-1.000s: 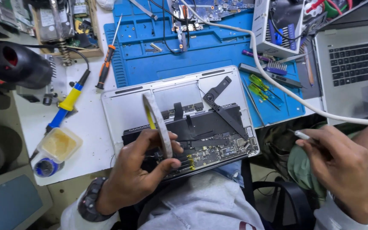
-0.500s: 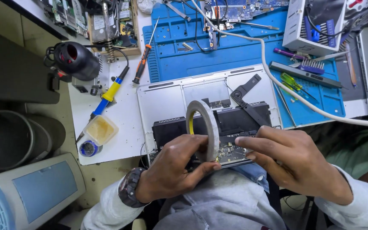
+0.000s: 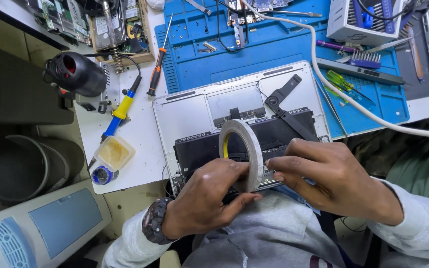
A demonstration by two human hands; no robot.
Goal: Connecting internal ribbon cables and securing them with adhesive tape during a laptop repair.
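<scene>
An opened silver laptop shell [image 3: 184,116] lies upside down on the bench, its dark board and battery area [image 3: 284,134] exposed. My left hand [image 3: 207,198] holds a white roll of tape [image 3: 242,151] upright on its edge over the laptop's near side. My right hand [image 3: 333,178] is beside it, thumb and forefinger pinching at the roll's right rim. A watch sits on my left wrist.
A blue work mat [image 3: 274,49] with small tools lies behind the laptop. A yellow-handled soldering iron [image 3: 120,111], a red-handled screwdriver [image 3: 157,67] and a small tub of flux [image 3: 112,153] sit left. A white cable [image 3: 353,104] crosses right. A grey bin [image 3: 21,168] stands lower left.
My right hand came in from the right and met the tape roll. The roll turned more upright, and my view shifted left.
</scene>
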